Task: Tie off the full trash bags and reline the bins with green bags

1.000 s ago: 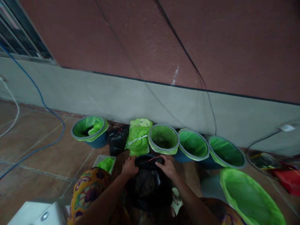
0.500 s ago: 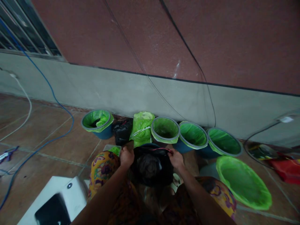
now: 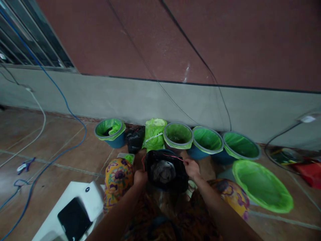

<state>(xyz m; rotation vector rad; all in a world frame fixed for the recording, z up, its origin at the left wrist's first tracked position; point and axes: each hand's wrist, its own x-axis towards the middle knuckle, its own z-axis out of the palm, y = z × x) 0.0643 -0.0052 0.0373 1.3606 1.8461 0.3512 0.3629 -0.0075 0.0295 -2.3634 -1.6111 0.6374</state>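
A black bin bag (image 3: 163,185) lines a bucket between my knees, its mouth facing up. Something dark greyish and crumpled, too dim to name, lies inside it. A red drawstring (image 3: 173,156) runs along the bag's far rim and loops out at its left side. My right hand (image 3: 192,168) is closed on the string at the bag's right edge. At the left edge, my left hand (image 3: 140,177) is closed where the string's loop comes down; its fingertips are partly hidden.
Several buckets with green liners, among them a grey-rimmed bucket (image 3: 178,144), line the wall. A tied green bag (image 3: 154,139) and a black bag (image 3: 135,139) stand among them. A large green-lined bin (image 3: 263,190) is at right. A white object (image 3: 67,201) with a black slab lies lower left.
My left hand has come down and toward me, and a loop of red string now shows beside it. More of the bag's inside is visible. The view has shifted slightly left.
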